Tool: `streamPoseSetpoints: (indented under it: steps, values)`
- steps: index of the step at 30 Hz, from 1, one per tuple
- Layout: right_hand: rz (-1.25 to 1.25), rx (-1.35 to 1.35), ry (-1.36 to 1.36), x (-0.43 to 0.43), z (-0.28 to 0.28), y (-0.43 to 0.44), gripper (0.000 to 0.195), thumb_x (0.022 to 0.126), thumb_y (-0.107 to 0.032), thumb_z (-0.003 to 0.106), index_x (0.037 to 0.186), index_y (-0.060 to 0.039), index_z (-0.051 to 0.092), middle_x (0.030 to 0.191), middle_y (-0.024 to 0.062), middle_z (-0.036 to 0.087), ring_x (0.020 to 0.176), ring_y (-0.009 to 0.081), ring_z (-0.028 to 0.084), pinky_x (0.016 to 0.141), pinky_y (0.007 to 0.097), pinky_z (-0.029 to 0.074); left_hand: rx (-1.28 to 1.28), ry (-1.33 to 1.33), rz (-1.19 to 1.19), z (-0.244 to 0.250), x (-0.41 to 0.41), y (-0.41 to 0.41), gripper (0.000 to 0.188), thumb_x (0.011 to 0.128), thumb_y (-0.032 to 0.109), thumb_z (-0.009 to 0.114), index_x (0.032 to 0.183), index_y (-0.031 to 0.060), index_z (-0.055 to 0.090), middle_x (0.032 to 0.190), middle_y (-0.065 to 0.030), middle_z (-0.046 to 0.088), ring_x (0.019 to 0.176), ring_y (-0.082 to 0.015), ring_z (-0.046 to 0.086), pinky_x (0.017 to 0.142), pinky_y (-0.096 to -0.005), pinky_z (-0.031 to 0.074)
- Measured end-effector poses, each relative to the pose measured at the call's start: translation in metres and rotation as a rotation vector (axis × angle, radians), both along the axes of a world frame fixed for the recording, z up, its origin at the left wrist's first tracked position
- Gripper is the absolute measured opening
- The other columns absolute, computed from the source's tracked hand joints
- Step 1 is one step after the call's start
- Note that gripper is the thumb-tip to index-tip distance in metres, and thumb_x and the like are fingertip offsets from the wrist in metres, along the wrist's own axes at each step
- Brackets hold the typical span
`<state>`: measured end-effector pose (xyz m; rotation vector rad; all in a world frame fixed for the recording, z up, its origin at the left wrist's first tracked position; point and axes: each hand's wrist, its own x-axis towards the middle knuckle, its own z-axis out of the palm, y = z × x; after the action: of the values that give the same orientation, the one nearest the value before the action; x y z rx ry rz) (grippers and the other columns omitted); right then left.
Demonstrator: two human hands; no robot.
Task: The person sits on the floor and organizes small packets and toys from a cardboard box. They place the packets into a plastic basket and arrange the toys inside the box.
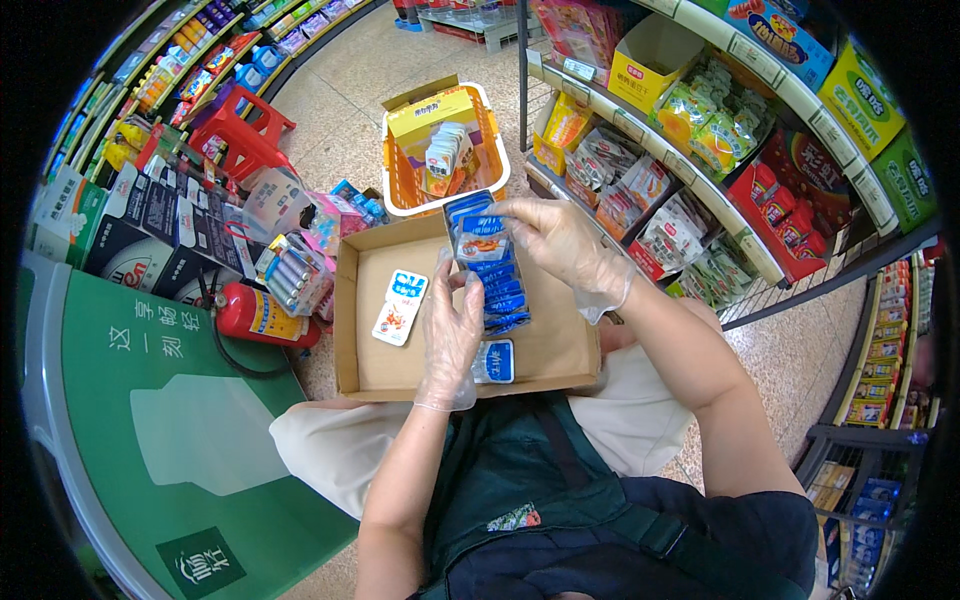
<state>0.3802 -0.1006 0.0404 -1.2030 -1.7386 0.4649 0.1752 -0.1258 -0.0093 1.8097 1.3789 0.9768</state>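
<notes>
My right hand [559,244], in a clear plastic glove, pinches a blue and clear snack packet [482,241] by its upper right corner. Under that packet is a narrow display box holding a row of blue snack packets [504,292]. My left hand [452,337], gloved too, is at the box's left side, thumb over the packets and fingers along the outer wall. Both hands are above a shallow cardboard tray [375,373] on my lap. A white snack packet [400,307] lies flat at its left; another blue and white packet [497,361] lies near its front edge.
Beyond the tray stands an orange and white basket [390,176] with a yellow carton [442,112] of packets. Stocked snack shelves [645,135] rise at right. On the left are a fire extinguisher [259,315], a red plastic stool [244,127], stacked cartons [161,232] and a green panel [202,420].
</notes>
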Motion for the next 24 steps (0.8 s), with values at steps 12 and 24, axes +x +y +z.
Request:
streamPoseSetpoints:
  steps: [12, 24]
  values:
    - [0.042, -0.165, -0.339, -0.002, -0.016, 0.002, 0.018, 0.087, -0.011, 0.063, 0.101, -0.0138, 0.075, 0.097, 0.0147, 0.071, 0.091, 0.035, 0.069, 0.08, 0.0461, 0.055, -0.071, -0.081, 0.013, 0.002, 0.003, -0.003, 0.068, 0.098, 0.032, 0.061, 0.151, -0.0007, 0.032, 0.114, -0.0176, 0.063, 0.102, -0.027, 0.063, 0.093, -0.0394, 0.049]
    - [0.039, -0.253, -0.671, -0.012, -0.024, 0.005, 0.017, 0.083, -0.013, 0.069, 0.097, -0.0123, 0.077, 0.097, 0.0116, 0.067, 0.093, 0.0324, 0.067, 0.079, 0.0453, 0.053, 0.037, -0.034, -0.048, -0.006, 0.001, -0.004, 0.053, 0.098, 0.029, 0.06, 0.14, 0.0001, 0.049, 0.118, -0.0183, 0.062, 0.109, -0.0295, 0.062, 0.096, -0.0393, 0.048]
